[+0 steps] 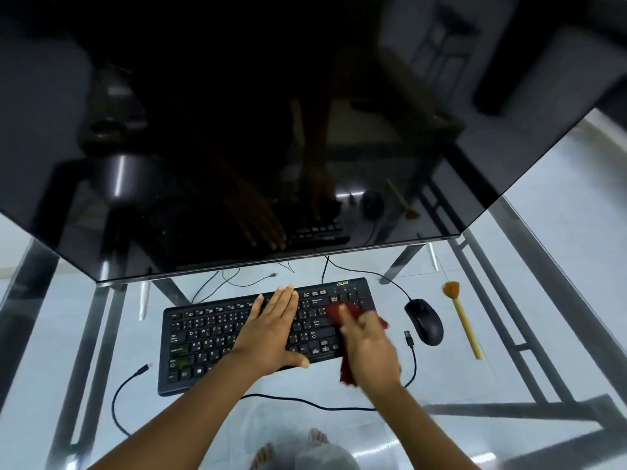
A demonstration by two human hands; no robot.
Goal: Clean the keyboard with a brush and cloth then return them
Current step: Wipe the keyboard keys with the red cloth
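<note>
A dark monitor fills the upper half of the frame, standing on a glass table. Below it, in the lower centre, a black keyboard lies on the glass at a slight angle. The left hand lies flat on the middle of the keys, fingers straight and together, holding nothing. The right hand, blurred, is on the right end of the keyboard, its fingers bent around a dark red cloth that shows above and below the palm. A black mouse sits just right of the keyboard. Further right lies the brush, bristles toward the monitor, untouched. A black cable runs along the glass below the keyboard.
</note>
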